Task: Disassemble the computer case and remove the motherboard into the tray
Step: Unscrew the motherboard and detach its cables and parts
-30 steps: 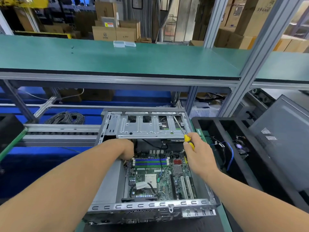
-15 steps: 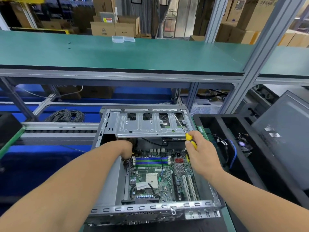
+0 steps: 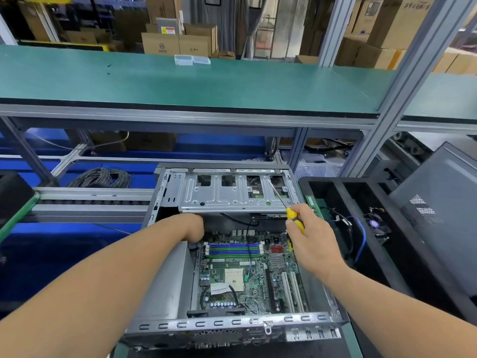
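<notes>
An open grey computer case (image 3: 165,288) lies on the bench before me. The green motherboard (image 3: 247,275) sits flat inside it, with blue and green memory slots at its far end. A silver drive cage (image 3: 232,195) spans the far end of the case. My left hand (image 3: 192,227) reaches down into the case by the motherboard's far left corner; its fingers are hidden. My right hand (image 3: 312,239) grips a yellow-handled screwdriver (image 3: 293,215), the shaft pointing up over the drive cage. A black compartmented tray (image 3: 348,197) stands right of the case.
The tray holds a fan (image 3: 374,224) and blue and black cables (image 3: 361,239). A grey case panel (image 3: 438,202) leans at the far right. A coil of black cable (image 3: 103,177) lies behind a roller conveyor on the left. A green shelf (image 3: 180,83) runs overhead.
Both hands stay nearly where they were. The view has shifted slightly, so the case sits a little lower and to the right in the picture.
</notes>
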